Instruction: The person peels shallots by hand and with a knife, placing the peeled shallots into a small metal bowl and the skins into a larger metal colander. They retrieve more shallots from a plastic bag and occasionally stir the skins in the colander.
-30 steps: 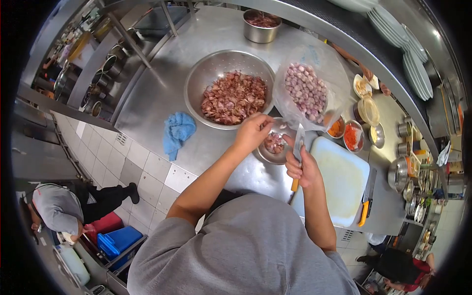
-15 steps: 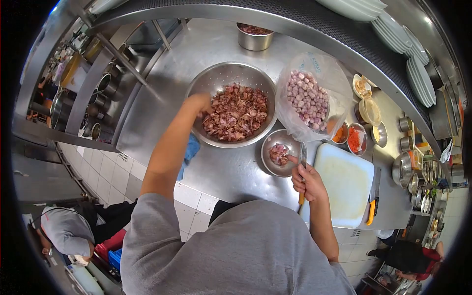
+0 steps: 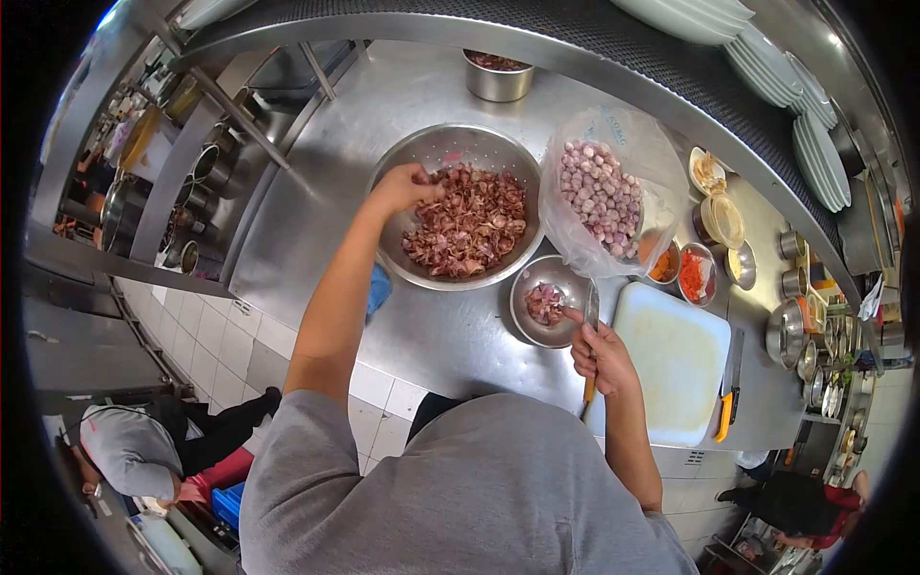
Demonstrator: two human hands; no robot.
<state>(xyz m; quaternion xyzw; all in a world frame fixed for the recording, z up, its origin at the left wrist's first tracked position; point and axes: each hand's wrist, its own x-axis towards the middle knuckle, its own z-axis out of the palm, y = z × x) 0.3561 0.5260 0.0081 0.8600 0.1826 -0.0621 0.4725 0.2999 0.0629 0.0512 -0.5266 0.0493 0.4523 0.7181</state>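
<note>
My left hand [image 3: 409, 187] is inside a large perforated steel colander [image 3: 460, 139], its fingers curled at the upper left of a heap of reddish-brown shallots and skins [image 3: 470, 220]; what they hold, if anything, is too small to name. My right hand [image 3: 602, 356] is wrapped round a knife with a yellowish handle [image 3: 589, 387], its blade pointing up beside a small steel bowl [image 3: 527, 321]. A few peeled pinkish pieces [image 3: 545, 304] lie in that bowl. Above it, a clear plastic bag [image 3: 613, 129] holds many small purple-white bulbs [image 3: 599, 196].
A white cutting board [image 3: 671, 364] lies right of my right hand, with an orange-handled knife [image 3: 728, 398] beside it. Bowls of red [image 3: 692, 275] and orange food stand behind. A blue cloth [image 3: 379, 289] touches the colander. Two people [image 3: 134, 450] are at the lower sides.
My left hand has moved up and slightly right within the colander, which has shifted a little to the right. My right hand has barely moved.
</note>
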